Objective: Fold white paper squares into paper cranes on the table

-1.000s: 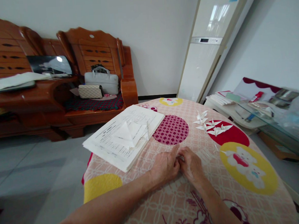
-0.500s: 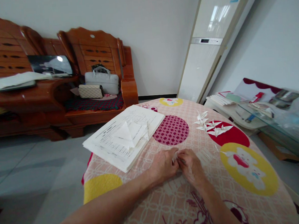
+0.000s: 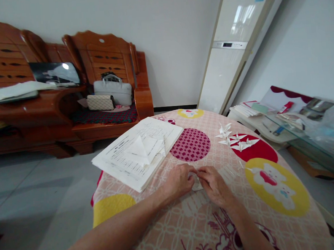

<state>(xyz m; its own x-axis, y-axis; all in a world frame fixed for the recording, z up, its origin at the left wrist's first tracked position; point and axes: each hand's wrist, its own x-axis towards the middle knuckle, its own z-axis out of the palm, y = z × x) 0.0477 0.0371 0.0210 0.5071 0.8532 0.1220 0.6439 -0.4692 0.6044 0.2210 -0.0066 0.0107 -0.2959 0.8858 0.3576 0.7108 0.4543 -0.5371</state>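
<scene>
A small piece of white folded paper [image 3: 197, 184] is between my two hands, low over the patterned tablecloth. My left hand [image 3: 180, 180] is closed, its thumb and fingers pinching the paper's left side. From the right, my right hand [image 3: 214, 183] is also closed, with thumb and forefinger on the paper's upper edge. The fingers cover part of the paper, so its full shape is hidden. Beyond my right hand lie several white paper cranes [image 3: 242, 145]. To the left, loose folded white paper [image 3: 141, 151] rests on a stack of printed sheets [image 3: 120, 158].
The round table's cloth [image 3: 168, 231] hangs over its edge. A wooden armchair [image 3: 108, 60] with bags stands behind on the left. At the back is a tall white air conditioner [image 3: 223, 71]. A glass-topped side table [image 3: 308, 145] with papers and plastic bags stands on the right.
My fingertips have shifted on the folded paper, and more of its lower part shows between my hands. The left wrist has risen slightly. The cranes and sheets have stayed in place.
</scene>
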